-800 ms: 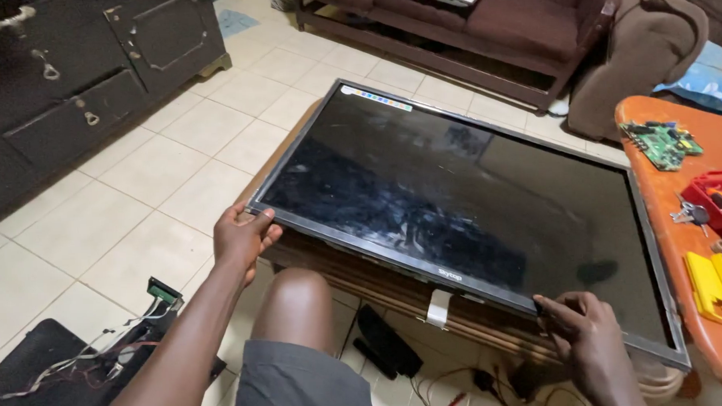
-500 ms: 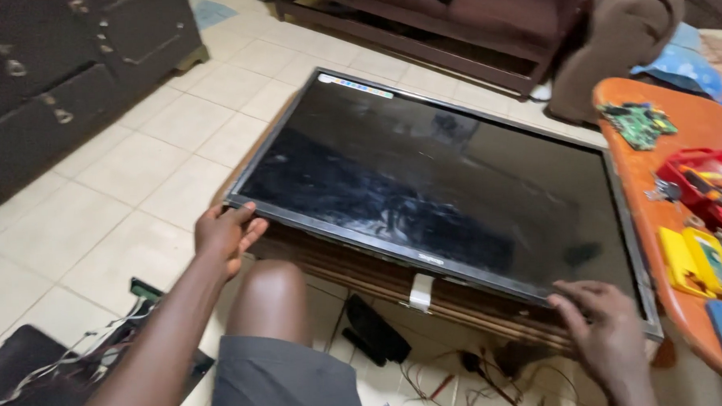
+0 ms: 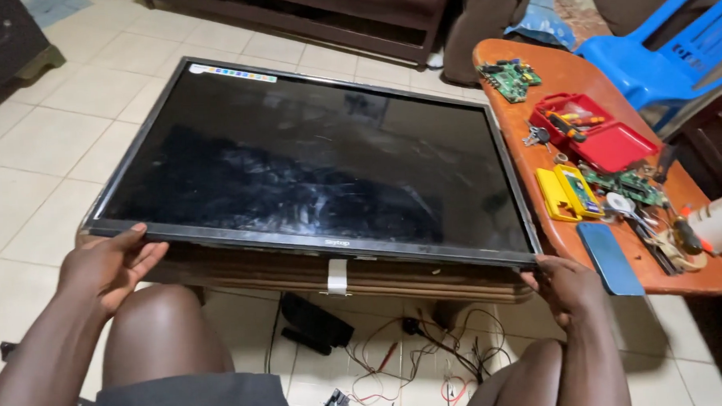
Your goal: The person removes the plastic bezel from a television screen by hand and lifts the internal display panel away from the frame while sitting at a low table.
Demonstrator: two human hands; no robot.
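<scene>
Both arms reach forward over bare knees.
The left hand [image 3: 107,264] curls its fingers [image 3: 143,255] forward at one side; the right hand [image 3: 568,284] clenches opposite.

A large flat-screen television [image 3: 311,161] with a thin black frame and dark, smudged, glossy panel lies face-up and level, its near edge gripped at both bottom corners, the left fingers [image 3: 130,239] curled under one corner and the right fingers [image 3: 539,273] under the other.
</scene>
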